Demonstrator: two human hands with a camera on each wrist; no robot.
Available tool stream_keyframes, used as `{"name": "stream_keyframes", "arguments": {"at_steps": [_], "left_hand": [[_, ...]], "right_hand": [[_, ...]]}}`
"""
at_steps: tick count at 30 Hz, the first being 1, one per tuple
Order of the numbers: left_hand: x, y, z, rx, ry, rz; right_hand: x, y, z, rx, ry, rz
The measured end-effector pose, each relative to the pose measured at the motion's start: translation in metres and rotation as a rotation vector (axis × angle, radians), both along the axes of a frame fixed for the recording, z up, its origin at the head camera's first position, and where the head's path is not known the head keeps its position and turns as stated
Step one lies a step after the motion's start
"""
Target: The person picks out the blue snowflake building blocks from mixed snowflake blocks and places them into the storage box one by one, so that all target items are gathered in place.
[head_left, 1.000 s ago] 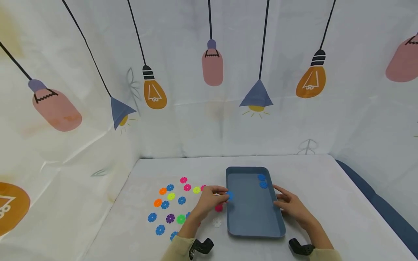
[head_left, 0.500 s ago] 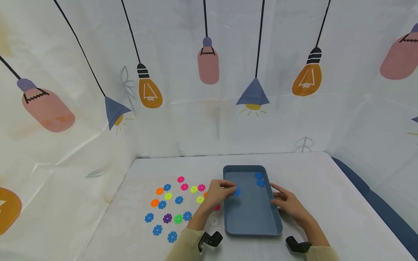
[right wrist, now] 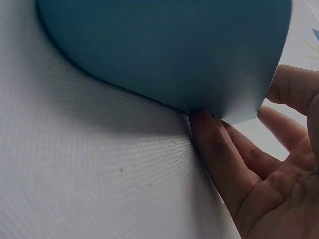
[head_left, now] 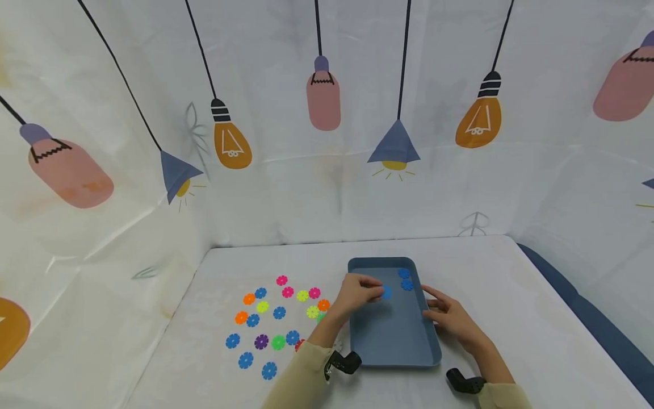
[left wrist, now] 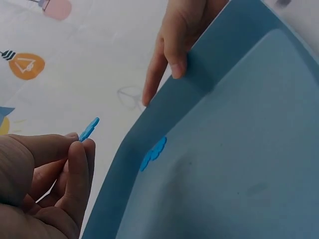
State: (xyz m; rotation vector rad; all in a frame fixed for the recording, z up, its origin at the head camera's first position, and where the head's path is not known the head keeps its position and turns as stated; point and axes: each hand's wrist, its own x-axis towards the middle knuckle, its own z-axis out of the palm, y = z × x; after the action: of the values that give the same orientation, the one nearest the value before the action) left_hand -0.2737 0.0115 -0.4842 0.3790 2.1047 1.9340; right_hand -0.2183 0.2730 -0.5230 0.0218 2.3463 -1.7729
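Note:
My left hand pinches a blue notched plastic disc between thumb and fingertips, above the grey-blue tray. In the left wrist view the disc stands edge-on out of the fingertips, apart from the tray wall. Two more blue discs lie together in the tray's far right corner. My right hand rests against the tray's right side, fingers fairly straight. In the right wrist view its fingertips touch the outer wall low down and near the rim.
Left of the tray, loose discs lie spread over the white table: several blue, plus orange, pink, yellow, green and purple ones. A white curtain with printed lamps hangs behind.
My left hand has carried the blue disc rightward from the tray's left rim to over its inside, closer to the two discs there. The right hand has stayed at the tray's side.

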Motion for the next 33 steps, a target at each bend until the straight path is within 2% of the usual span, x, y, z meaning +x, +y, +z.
{"name": "stream_keyframes", "arguments": {"at_steps": [9, 17, 28, 33], "left_hand": [[-0.009, 0.016, -0.002, 0.016, -0.028, -0.024], [-0.018, 0.031, -0.013, -0.012, -0.036, -0.023], [-0.023, 0.046, -0.009, -0.04, -0.033, -0.026], [-0.028, 0.053, -0.016, -0.063, -0.025, -0.022]], "right_hand": [[-0.001, -0.001, 0.0, 0.004, 0.006, 0.002], [0.002, -0.001, 0.0, 0.013, -0.007, -0.012], [0.003, -0.002, -0.001, 0.014, -0.006, -0.019], [0.002, -0.002, -0.001, 0.005, -0.002, -0.018]]}}
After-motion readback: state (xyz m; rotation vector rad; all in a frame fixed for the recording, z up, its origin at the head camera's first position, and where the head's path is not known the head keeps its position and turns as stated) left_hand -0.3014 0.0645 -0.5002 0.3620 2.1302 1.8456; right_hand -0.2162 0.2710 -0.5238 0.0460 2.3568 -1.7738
